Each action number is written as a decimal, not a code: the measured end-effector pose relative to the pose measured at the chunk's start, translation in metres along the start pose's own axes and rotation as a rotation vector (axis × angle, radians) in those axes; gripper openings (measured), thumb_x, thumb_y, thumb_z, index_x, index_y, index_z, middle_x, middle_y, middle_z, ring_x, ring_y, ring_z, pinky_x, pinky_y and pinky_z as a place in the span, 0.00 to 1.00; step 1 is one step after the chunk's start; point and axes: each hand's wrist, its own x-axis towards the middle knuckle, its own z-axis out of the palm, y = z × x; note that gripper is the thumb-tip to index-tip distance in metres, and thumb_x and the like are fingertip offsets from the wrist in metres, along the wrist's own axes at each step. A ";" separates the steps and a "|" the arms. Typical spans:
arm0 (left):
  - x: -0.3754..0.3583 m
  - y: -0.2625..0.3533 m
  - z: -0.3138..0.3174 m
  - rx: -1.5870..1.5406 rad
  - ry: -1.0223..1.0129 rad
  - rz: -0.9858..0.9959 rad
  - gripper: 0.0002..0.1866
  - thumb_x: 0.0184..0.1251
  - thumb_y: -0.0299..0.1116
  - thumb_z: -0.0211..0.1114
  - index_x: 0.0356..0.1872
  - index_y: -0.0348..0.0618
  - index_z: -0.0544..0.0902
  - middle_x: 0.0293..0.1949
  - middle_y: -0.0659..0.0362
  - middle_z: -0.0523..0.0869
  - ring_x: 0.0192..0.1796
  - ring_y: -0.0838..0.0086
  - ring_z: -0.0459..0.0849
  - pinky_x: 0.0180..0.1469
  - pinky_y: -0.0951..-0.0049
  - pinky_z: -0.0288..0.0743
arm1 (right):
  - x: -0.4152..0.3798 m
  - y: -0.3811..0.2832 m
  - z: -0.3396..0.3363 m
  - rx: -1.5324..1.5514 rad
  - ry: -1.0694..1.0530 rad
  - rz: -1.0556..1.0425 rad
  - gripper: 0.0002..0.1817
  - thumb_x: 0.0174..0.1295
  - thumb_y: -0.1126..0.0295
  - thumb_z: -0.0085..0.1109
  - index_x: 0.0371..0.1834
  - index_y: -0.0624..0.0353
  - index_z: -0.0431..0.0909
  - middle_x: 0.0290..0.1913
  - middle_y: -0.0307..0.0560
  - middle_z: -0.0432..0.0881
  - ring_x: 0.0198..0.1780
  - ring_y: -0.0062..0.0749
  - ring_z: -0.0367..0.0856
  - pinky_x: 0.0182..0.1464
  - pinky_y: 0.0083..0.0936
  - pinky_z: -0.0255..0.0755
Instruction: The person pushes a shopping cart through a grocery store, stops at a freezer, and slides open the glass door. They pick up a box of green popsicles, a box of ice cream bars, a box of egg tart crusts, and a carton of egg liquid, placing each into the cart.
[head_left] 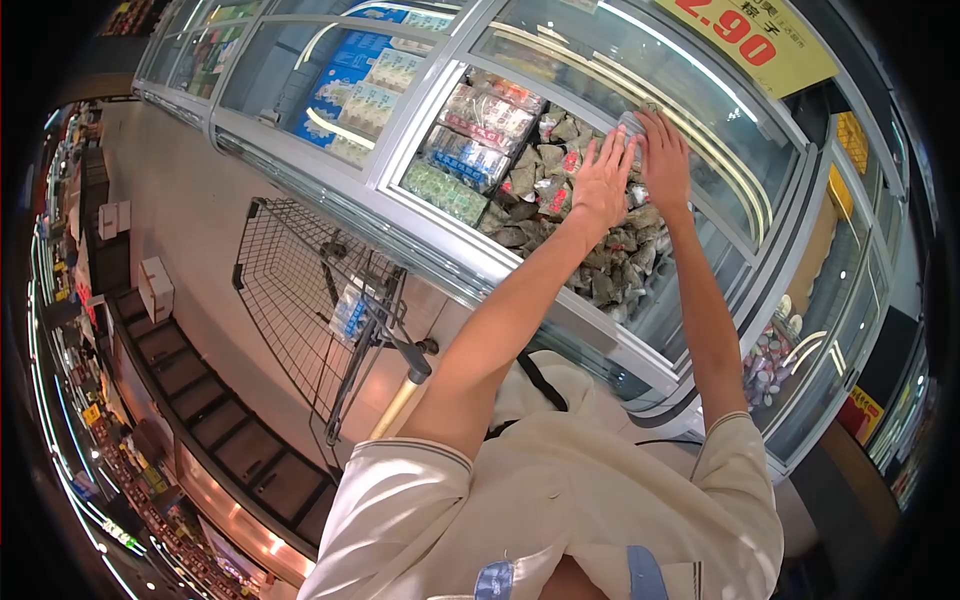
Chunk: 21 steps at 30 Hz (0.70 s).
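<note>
My left hand reaches into the opening of a chest freezer, above leaf-wrapped zongzi. Its fingers are stretched forward and slightly apart. Beside it, my right hand lies with fingers extended near the edge of the sliding glass lid. A small grey thing shows between the fingertips of both hands; I cannot make out what it is. Some of the zongzi sit in clear wrappers with red labels. Packed frozen bags fill the compartment to their left.
A wire shopping cart stands left of the freezer with a blue-and-white package in it. A yellow price sign hangs at the upper right. Another glass case adjoins on the right. Dark shelving runs along the left.
</note>
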 end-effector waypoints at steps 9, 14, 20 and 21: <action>-0.123 -0.049 -0.021 -0.905 0.592 -0.002 0.29 0.69 0.35 0.67 0.69 0.38 0.74 0.74 0.45 0.67 0.76 0.49 0.67 0.76 0.51 0.64 | -0.034 -0.070 -0.014 0.272 0.120 0.303 0.26 0.76 0.70 0.53 0.76 0.59 0.66 0.76 0.67 0.65 0.76 0.63 0.64 0.74 0.51 0.59; -0.326 -0.121 -0.045 -0.969 0.773 -0.529 0.16 0.71 0.27 0.65 0.58 0.43 0.84 0.63 0.51 0.79 0.66 0.54 0.77 0.69 0.58 0.70 | -0.079 -0.255 -0.059 0.539 -0.089 0.247 0.28 0.74 0.73 0.52 0.78 0.63 0.63 0.78 0.66 0.62 0.78 0.60 0.61 0.76 0.50 0.58; -0.554 -0.191 -0.001 -0.698 0.933 -1.249 0.12 0.76 0.30 0.60 0.54 0.40 0.85 0.60 0.48 0.81 0.62 0.56 0.80 0.66 0.60 0.72 | -0.093 -0.469 -0.057 1.067 -0.477 -0.263 0.28 0.72 0.76 0.55 0.75 0.62 0.65 0.74 0.62 0.69 0.74 0.59 0.68 0.75 0.46 0.62; -0.579 -0.202 0.010 -0.709 0.933 -1.323 0.12 0.76 0.30 0.60 0.55 0.40 0.84 0.59 0.48 0.81 0.62 0.55 0.80 0.65 0.60 0.73 | -0.095 -0.494 -0.047 1.133 -0.531 -0.337 0.28 0.72 0.75 0.55 0.75 0.61 0.65 0.74 0.62 0.69 0.73 0.58 0.70 0.74 0.45 0.64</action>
